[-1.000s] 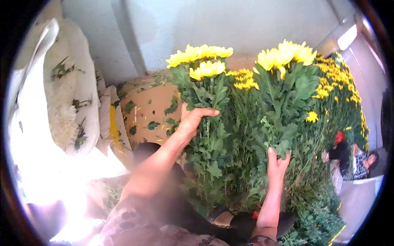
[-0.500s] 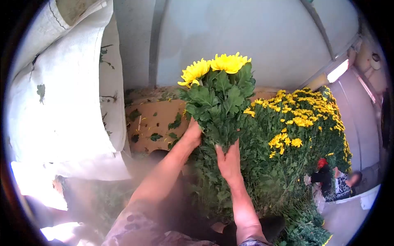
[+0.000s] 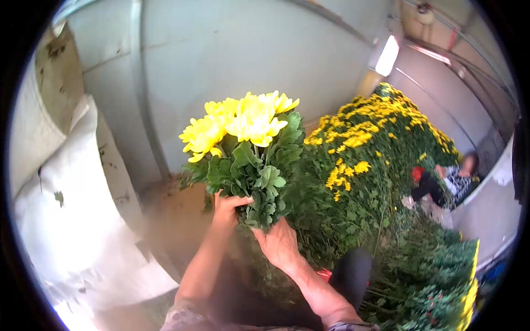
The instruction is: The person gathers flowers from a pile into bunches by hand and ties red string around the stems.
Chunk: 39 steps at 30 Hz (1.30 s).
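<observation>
Bunch of flowers: showing big yellow blooms above broad green leaves
Pose: standing roughly upright, blooms fanning out on top
Place: resting in both hands, gripped around the lower leaves and stems

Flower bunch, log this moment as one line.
left hand: holding flower bunch | right hand: holding it, lower | blooms: up | flower pile: to the right

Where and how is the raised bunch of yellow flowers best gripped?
Probably low on the bunch, from below and both sides, as the left hand and right hand do: it stands roughly upright, narrowing beneath the leaves, while the broad blooms on top look easily crushed.
</observation>
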Tool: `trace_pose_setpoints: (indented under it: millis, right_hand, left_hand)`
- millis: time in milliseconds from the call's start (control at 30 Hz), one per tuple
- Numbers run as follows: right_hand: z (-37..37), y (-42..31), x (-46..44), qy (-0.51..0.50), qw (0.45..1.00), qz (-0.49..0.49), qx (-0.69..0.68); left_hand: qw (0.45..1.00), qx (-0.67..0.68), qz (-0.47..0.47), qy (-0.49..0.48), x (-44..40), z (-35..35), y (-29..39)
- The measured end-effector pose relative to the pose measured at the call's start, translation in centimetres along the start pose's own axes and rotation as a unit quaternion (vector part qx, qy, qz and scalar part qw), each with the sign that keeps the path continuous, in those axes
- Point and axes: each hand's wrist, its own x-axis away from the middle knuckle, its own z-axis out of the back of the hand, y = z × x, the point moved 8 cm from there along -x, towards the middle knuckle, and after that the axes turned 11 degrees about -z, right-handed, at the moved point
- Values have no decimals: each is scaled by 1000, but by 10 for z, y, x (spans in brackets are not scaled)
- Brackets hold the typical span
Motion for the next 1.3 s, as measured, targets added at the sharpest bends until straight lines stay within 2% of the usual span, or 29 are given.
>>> trace_pose_setpoints:
  millis: [33, 100, 133, 167, 200, 233, 267, 300, 400, 433, 467, 500, 533, 567, 633, 667, 700, 767, 833, 900, 933, 1000, 1033, 1100, 1133, 1167, 1200, 1300]
  right_hand:
    - [16, 1, 2, 10, 1000, -15, 12]
    - [62, -12, 2, 53, 995, 83, 20]
    - [80, -8, 1, 60, 994, 86, 17]
    - [97, -5, 0, 67, 994, 88, 15]
    - [114, -1, -1, 73, 993, 91, 12]
    - [130, 2, -6, 30, 996, 78, -4]
    - [167, -7, -6, 147, 976, 143, -69]
    - [197, -10, 5, 264, 934, 204, -128]
    - [171, 29, 3, 122, 989, 19, -78]
    - [168, 30, 17, 150, 980, 58, -115]
    - [155, 29, 40, 224, 964, 125, -67]
    - [141, 29, 65, 310, 933, 183, -8]
    - [126, 32, 93, 398, 888, 225, 48]
    - [105, 37, 105, 356, 910, 213, 7]
    - [46, 61, 115, 164, 971, 101, -143]
    - [17, 74, 121, 86, 977, 36, -194]
    - [-10, 87, 130, 26, 973, -22, -227]
    - [-48, 107, 147, -63, 958, -111, -255]
    - [-63, 122, 161, -134, 943, -165, -256]
    - [-54, 134, 177, -185, 930, -179, -263]
    - [-31, 134, 184, -192, 923, -164, -291]
    - [59, 138, 194, -151, 903, -120, -384]
    - [116, 156, 201, 55, 927, -76, -363]
    - [185, 211, 213, 234, 920, -85, -302]
    - [186, 242, 215, 288, 903, -131, -290]
    - [181, 265, 207, 272, 893, -154, -324]
    - [169, 278, 197, 236, 911, -148, -306]
    - [105, 291, 161, 119, 824, -134, -538]
  left_hand:
    - [1000, -3, 9, -21, 3, -22, 4]
    - [995, -68, -26, -66, 10, -65, 18]
    - [973, -189, -68, -115, 8, -93, 30]
    - [970, -204, -31, -125, 7, -116, 31]
    - [942, -274, -82, -174, 2, -148, 42]
    - [906, -339, -139, -213, -3, -179, 53]
    - [821, -410, -273, -288, 7, -232, 76]
    - [801, -423, -279, -319, 11, -257, 77]
    - [730, -451, -285, -427, 30, -321, 74]
    - [702, -457, -272, -474, 43, -333, 64]
    - [673, -462, -253, -519, 57, -339, 53]
    - [642, -467, -230, -563, 73, -342, 39]
    - [645, -472, -169, -577, 83, -330, 16]
    - [645, -478, -109, -586, 95, -317, -7]
    - [675, -492, -10, -550, 104, -255, -56]
    - [663, -498, -4, -559, 112, -228, -73]
    - [653, -500, -5, -569, 123, -205, -92]
    - [683, -485, 17, -546, 133, -148, -126]
    - [639, -552, 18, -535, 147, -130, -146]
    - [703, -511, 84, -488, 144, -124, -159]
    - [652, -549, 55, -520, 144, -125, -162]
    - [657, -538, 83, -521, 141, -119, -168]
    - [660, -534, 82, -523, 139, -121, -169]
    - [705, -505, 161, -471, 133, -107, -175]
    - [679, -527, 144, -491, 134, -112, -175]
    - [651, -547, 124, -512, 134, -117, -175]
    - [653, -546, 107, -515, 135, -122, -175]
    - [620, -549, 55, -557, 141, -139, -173]
